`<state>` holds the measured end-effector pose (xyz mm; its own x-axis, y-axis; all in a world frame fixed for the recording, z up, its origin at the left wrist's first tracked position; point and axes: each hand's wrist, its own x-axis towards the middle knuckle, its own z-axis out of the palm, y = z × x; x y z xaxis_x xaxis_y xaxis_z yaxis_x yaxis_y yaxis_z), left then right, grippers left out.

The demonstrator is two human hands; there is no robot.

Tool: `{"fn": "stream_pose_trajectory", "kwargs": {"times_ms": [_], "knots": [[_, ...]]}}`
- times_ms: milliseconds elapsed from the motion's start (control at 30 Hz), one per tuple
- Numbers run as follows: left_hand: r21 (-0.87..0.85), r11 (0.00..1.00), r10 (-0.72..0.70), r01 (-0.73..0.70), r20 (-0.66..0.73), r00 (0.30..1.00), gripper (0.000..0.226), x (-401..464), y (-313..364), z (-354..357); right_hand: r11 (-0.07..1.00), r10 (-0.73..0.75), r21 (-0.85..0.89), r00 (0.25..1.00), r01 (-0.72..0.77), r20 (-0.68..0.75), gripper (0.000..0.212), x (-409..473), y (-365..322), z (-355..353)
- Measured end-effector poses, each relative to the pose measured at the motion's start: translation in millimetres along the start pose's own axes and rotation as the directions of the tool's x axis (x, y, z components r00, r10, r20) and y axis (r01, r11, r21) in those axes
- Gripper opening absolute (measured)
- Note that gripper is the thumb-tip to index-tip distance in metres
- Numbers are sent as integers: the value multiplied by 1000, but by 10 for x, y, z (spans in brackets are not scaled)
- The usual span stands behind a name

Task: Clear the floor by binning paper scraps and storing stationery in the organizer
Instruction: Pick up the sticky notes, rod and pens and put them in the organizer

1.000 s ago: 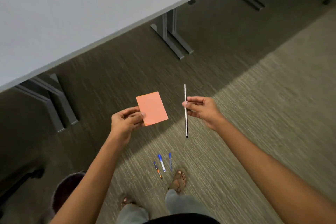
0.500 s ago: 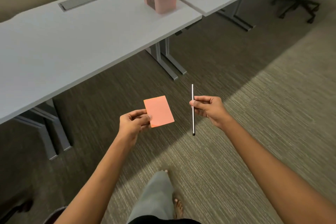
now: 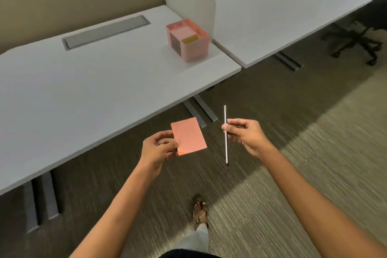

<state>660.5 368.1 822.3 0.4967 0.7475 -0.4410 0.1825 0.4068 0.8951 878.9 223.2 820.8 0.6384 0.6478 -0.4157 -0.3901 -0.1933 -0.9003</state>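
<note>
While both hands are loaded, nothing they carry has reached its place yet. The left hand [image 3: 159,146] pinches an orange pad [image 3: 189,135] by its near left corner, thumb and fingers pressed on it; the rest of the pad stands out up and to the right of that pinch. The right hand [image 3: 246,135] pinches a pen [image 3: 225,135] near its middle, held upright, with a short length above the pinch and a longer one hanging below. The pink organizer [image 3: 188,41] sits on the desk [image 3: 94,81], well ahead of both grips, with some contents already in its compartments. Judged from this: two items lifted, neither stored. No bin and no paper scraps show here, so that part cannot be assessed.
</note>
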Motion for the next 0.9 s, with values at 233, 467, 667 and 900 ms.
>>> {"fn": "stream_pose_trajectory", "kwargs": {"times_ms": [233, 467, 667, 900], "knots": [[-2, 999, 40, -40, 78, 996, 73, 958, 789, 310, 999, -25, -39, 996, 29, 85, 36, 1060, -904, 126], [129, 983, 128, -132, 39, 991, 69, 1822, 1466, 588, 990, -111, -70, 987, 120, 112, 51, 2193, -1652, 231], [202, 929, 328, -310, -61, 943, 67, 2709, 2082, 886, 965, -226, -78, 947, 250, 230, 71, 3269, -2385, 374], [460, 746, 620, -482, -212, 756, 62, 3708, 2418, 1320, 904, -305, -184, 883, 386, 357, 76, 4361, -3164, 642]]}}
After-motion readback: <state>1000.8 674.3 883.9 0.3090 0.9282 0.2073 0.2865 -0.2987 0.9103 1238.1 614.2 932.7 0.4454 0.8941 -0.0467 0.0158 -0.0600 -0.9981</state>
